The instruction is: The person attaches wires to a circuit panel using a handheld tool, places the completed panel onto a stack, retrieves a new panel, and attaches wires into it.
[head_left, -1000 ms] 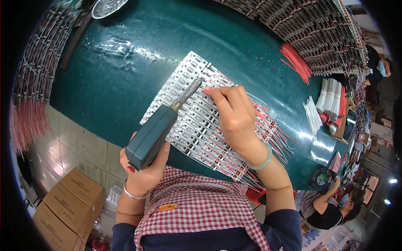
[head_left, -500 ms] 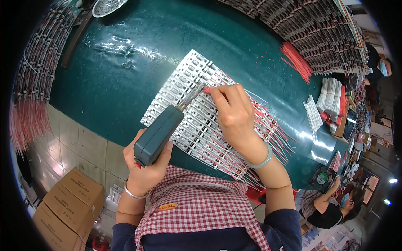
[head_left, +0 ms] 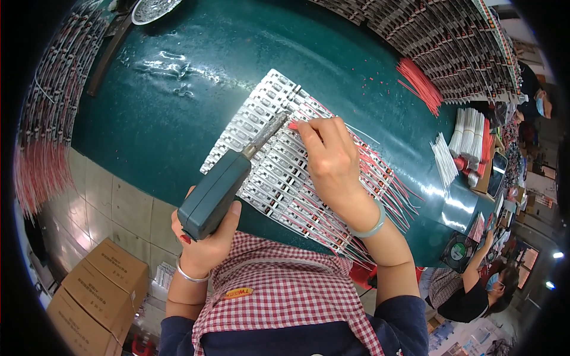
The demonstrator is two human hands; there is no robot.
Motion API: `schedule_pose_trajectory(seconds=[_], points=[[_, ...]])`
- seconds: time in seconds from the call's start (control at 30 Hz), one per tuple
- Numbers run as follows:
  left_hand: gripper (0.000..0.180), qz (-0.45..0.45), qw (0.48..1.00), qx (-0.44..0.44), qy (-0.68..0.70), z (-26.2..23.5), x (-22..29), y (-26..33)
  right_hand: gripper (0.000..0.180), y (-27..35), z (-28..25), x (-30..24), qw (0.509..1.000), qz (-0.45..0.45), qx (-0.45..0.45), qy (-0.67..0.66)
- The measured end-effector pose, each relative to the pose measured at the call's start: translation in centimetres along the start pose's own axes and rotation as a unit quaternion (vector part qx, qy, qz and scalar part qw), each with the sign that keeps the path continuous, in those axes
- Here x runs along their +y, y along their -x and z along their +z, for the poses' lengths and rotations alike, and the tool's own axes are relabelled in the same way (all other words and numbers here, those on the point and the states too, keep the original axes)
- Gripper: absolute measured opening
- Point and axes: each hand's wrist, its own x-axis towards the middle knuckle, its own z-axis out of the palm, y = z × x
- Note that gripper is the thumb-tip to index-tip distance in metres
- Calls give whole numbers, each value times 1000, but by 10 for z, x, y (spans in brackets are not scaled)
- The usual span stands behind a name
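A dark green soldering gun with a long metal tip is gripped in my left hand, near the table's front edge. Its tip reaches up over a panel of white parts set in rows, and ends just left of my right fingers. My right hand is closed in a pinch over the panel, with the ends of red wires showing at the fingertips. Red and white wires trail from the panel's right side, partly under my right hand and wrist.
Stacked wired panels stand at the far right and far left. Loose red wires and white wire bundles lie to the right. A metal bowl sits at the back. Cardboard boxes are lower left; a co-worker is lower right.
My left hand has drawn the soldering gun a little back and to the left, so its tip is slightly farther from my right fingertips. My right hand has hardly moved.
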Motion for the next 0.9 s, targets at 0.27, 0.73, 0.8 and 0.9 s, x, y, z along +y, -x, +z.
schedule_pose_trajectory(seconds=[0.27, 0.73, 0.8, 0.9], points=[[19, 35, 999, 2, -35, -5, -3, 4, 30, 0, -6, -7, 999, -2, 40, -10], [18, 82, 996, -16, -23, -4, -3, 0, 24, 4, 1, -6, 1000, -17, 1, -8], [18, 80, 996, -19, -22, -3, -2, 0, 24, 4, 1, -6, 1000, -17, -2, -6], [17, 74, 997, -12, -18, -3, 4, 0, 26, 2, -2, -10, 1000, -9, -4, -6]])
